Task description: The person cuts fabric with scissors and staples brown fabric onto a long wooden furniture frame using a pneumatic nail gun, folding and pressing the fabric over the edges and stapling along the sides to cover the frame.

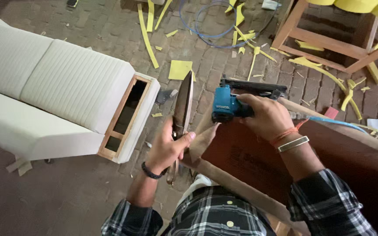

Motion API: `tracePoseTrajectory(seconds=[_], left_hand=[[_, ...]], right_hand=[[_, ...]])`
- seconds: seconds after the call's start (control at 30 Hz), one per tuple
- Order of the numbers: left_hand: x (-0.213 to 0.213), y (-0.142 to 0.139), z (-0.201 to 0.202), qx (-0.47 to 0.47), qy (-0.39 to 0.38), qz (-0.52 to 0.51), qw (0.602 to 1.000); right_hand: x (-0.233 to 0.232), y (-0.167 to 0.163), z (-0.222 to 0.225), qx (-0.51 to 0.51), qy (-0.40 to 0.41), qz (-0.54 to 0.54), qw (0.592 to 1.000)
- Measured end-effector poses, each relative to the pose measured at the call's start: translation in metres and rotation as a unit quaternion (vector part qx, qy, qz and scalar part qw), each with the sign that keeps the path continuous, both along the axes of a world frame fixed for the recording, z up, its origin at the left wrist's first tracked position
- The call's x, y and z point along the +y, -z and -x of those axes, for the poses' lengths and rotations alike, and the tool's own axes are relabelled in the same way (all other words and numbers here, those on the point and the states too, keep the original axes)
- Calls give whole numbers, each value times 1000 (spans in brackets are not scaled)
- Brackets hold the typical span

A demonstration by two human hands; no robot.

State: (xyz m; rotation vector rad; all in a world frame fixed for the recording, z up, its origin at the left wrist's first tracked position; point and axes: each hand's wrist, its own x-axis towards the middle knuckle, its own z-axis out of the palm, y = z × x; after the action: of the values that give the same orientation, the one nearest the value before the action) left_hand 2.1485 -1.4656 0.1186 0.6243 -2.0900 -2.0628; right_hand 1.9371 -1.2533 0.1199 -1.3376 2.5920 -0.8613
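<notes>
Left hand grips scissors; right hand grips a blue stapler at the brown panel's edge. Foam scraps litter the brick floor beside a white sofa.

Dull grey metal shears catch little light. The staple gun has a smooth blue plastic body. Ribbed off-white cloth covers the sofa section, bare wood showing at its end. Brown matt fabric wraps the frame.

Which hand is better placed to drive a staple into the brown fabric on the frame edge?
Probably the right hand: it grips the blue staple gun at the brown fabric, while the left hand holds large scissors.
</notes>
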Motion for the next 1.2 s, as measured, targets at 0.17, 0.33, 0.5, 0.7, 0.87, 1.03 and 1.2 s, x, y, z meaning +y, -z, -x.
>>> tracePoseTrajectory(seconds=[0.17,0.33,0.5,0.7,0.87,1.03,1.2], left_hand=[[13,-12,6,17,-12,18,1000],[19,-16,2,40,-58,-49,996],[33,-13,4,139,-132,-154,969],[97,-9,35,247,-188,-154,938],[119,-3,49,274,-110,-242,924],[112,0,54,328,72,-480,811],[104,6,62,369,122,-478,788]], right_hand=[[0,-9,17,11,-51,-12,999],[0,-21,13,44,-69,127,989],[14,-20,-32,-186,-136,140,963],[34,6,-68,-601,-200,80,770],[57,41,-54,-617,-177,169,748],[72,63,-44,-806,-71,200,553],[80,58,-54,-854,-130,181,471]])
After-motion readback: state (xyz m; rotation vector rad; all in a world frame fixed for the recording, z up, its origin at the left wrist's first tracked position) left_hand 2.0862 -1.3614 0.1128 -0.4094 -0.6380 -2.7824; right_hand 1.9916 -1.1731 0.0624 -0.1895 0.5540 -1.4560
